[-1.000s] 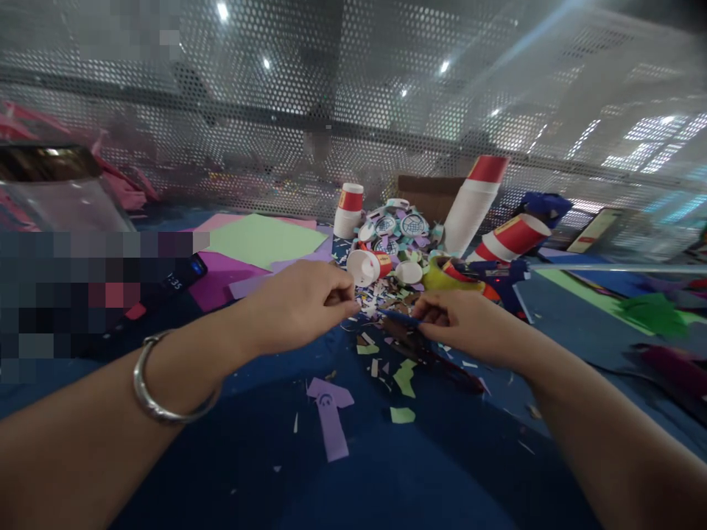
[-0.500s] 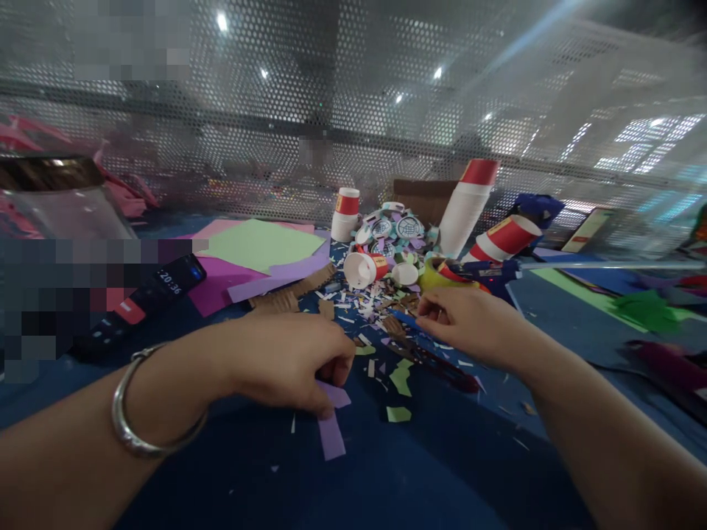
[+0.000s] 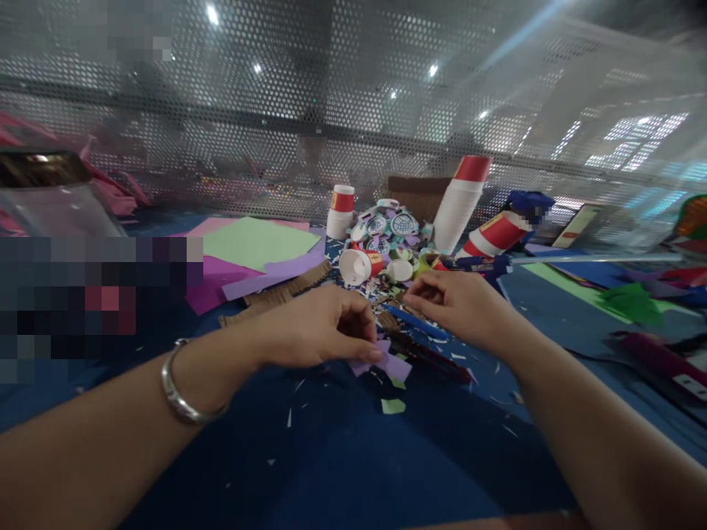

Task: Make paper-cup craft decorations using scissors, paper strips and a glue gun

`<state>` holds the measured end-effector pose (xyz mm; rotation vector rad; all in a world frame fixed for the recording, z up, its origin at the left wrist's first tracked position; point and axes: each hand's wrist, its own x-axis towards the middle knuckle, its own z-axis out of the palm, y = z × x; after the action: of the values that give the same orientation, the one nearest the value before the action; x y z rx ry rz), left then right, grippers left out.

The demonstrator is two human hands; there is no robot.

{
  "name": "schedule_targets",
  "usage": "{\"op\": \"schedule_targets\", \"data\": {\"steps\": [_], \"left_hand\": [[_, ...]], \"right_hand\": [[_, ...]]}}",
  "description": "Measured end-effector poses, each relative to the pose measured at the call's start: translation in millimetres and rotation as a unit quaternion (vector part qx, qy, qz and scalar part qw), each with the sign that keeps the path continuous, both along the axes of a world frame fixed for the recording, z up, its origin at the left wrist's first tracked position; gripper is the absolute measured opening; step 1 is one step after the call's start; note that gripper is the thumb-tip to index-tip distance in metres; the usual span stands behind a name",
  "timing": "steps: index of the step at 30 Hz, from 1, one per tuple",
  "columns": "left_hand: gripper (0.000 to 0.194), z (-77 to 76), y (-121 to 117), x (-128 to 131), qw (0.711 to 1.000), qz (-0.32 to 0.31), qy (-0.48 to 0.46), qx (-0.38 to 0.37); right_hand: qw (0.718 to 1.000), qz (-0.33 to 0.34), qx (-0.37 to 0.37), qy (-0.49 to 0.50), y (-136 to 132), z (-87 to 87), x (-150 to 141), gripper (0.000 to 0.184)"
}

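My left hand (image 3: 325,327), with a silver bangle on its wrist, pinches pieces of purple paper (image 3: 396,366) between thumb and fingers, low over the blue table. My right hand (image 3: 450,302) is closed, its thumb and fingertips drawn together above the paper scraps; whatever they hold, if anything, is hidden. Just below it lies a blue pen-like stick (image 3: 418,322). Dark red-handled scissors (image 3: 447,361) rest between the hands and me. A paper cup (image 3: 359,266) lies on its side beyond my hands, among small paper cuttings.
Behind the scraps is a pile of cut cup bottoms (image 3: 389,224), flanked by a short cup stack (image 3: 341,212) and a tall leaning one (image 3: 462,202). Coloured paper sheets (image 3: 254,246) lie left, near a lidded jar (image 3: 49,191). A blue glue gun (image 3: 486,263) lies right.
My left hand has moved right and away from me, lifting the purple paper along. My right hand has shifted slightly left and off the blue stick, which shows more fully.
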<state>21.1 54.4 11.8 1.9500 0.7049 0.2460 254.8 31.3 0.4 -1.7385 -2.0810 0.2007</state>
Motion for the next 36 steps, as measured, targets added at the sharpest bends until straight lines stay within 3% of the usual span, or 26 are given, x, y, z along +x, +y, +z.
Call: {"op": "schedule_targets", "data": {"steps": [3,6,10,13,16,19,21,25,29,36], "left_hand": [[0.016,-15.0,-7,17,0.999,0.022,-0.034,-0.001],[0.014,-22.9,-15,27,0.999,-0.003,-0.05,-0.002],[0.017,-19.7,-18,25,0.989,0.036,-0.017,0.144],[0.022,-9.6,-9,14,0.96,0.105,-0.032,0.259],[0.017,1.6,10,-3,0.907,0.206,-0.048,0.364],[0.018,7.4,37,-26,0.863,0.244,0.088,0.434],[0.022,7.4,53,-41,0.851,0.242,0.176,0.431],[0.027,4.7,69,-58,0.843,0.235,0.242,0.418],[0.033,2.8,66,-61,0.844,0.218,0.298,0.389],[0.023,-2.0,63,-58,0.861,0.202,0.335,0.325]], "right_hand": [[1.0,0.004,0.004,0.012,1,0.0,-1,0.016],[1.0,0.006,0.005,0.02,2,-0.6,-1,0.015],[1.0,0.007,0.008,0.02,1,0.2,-1,0.015],[1.0,0.005,0.009,0.017,0,2.0,-3,0.017],[1.0,-0.004,0.011,0.01,0,2.7,-5,0.019],[1.0,-0.006,0.026,0.002,0,2.0,-5,0.022],[1.0,-0.006,0.029,0.006,0,1.3,-5,0.023],[0.999,-0.011,0.015,0.03,0,0.4,-6,0.021],[0.999,-0.013,0.011,0.04,1,-1.3,-6,0.022],[0.998,0.005,0.004,0.057,2,-3.2,-6,0.025]]}}
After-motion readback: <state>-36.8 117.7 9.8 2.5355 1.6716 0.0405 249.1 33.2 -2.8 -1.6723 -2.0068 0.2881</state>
